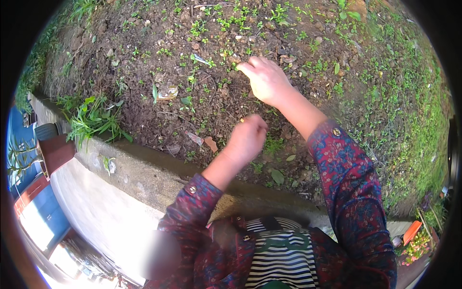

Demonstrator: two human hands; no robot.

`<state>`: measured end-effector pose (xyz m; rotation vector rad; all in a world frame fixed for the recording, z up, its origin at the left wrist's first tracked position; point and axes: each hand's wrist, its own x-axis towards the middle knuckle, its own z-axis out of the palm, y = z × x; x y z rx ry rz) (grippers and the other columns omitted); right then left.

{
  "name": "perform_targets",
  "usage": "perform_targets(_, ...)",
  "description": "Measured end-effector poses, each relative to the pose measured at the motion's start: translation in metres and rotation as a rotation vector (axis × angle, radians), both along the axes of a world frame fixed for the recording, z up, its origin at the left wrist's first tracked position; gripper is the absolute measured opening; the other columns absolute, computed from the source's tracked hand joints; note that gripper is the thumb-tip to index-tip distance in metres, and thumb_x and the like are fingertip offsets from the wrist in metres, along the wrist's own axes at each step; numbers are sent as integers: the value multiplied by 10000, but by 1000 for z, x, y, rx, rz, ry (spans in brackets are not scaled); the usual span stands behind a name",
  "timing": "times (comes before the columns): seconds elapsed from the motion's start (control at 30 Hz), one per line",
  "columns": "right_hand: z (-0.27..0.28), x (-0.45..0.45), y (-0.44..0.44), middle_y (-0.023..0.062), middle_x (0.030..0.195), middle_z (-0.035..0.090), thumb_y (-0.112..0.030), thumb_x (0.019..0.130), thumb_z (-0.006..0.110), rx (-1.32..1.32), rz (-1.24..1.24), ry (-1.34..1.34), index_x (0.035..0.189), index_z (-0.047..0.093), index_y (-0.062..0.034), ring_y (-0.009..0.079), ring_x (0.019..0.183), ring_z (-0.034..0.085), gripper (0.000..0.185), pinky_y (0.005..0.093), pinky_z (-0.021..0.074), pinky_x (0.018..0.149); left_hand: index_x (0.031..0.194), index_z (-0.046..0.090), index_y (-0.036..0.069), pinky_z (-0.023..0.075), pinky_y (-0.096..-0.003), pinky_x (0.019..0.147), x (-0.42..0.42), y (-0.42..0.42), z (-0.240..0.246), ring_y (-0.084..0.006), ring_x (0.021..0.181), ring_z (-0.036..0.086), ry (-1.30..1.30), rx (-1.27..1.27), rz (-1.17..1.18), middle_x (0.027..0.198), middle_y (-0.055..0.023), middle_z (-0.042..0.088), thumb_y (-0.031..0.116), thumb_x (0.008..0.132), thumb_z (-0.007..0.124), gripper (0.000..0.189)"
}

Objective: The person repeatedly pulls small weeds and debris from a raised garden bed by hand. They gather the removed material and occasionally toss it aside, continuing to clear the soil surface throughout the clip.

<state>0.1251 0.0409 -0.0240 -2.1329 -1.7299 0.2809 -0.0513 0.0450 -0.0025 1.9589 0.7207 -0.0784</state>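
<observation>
Over a bed of dark soil (140,119) dotted with small green seedlings, both hands are out in front of me. My right hand (265,77) is the farther one; its thumb and forefinger come together low at a small green sprout, and what lies between them is too small to tell. Nearer to me, my left hand (249,135) is slightly blurred, its fingers curled in, with a small yellow bit (242,120) at its edge. Whether its fist holds more is hidden. Left of my right hand lies a thin pale strip (201,59), and a crumpled clear wrapper (168,93) lies farther left.
A low concrete wall (144,173) edges the bed between it and my body. Taller grass (95,121) grows at its left corner. Near my left hand lie a brown dry leaf (210,143) and a plastic scrap (194,138). A planter (56,153) stands beyond the wall.
</observation>
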Motion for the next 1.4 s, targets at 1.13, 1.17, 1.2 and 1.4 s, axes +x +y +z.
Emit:
perform_targets(1.13,-24,3,39,117,954,625,-88,851,542,-197,223,14,969,507,-72,306,902,654,124,423,548,753,1074,660,83,521,-449,880,15,140,-53,-358,992,647,292,406,-85,1051,-193,655,205,881,599,237)
perform_targets(1.17,-23,0,38,121,974,628,-83,847,549,-217,254,10,975,511,-66,304,924,654,135,420,551,765,1063,658,79,522,-450,878,17,140,-51,-361,987,648,299,413,-94,1047,-196,655,203,882,596,228)
perform_targets(1.2,-21,-4,39,124,995,630,-77,844,557,-234,285,6,982,515,-60,302,945,654,146,417,553,777,1052,657,75,522,-451,876,19,140,-48,-364,982,649,309,424,-103,1042,-199,656,200,883,593,219)
perform_targets(1.4,-23,-16,42,126,1013,636,-94,854,559,-255,315,-106,1024,537,-65,290,974,656,174,400,549,797,964,640,49,521,-468,862,21,137,-51,-379,957,655,327,433,-73,1048,-210,654,181,892,575,163)
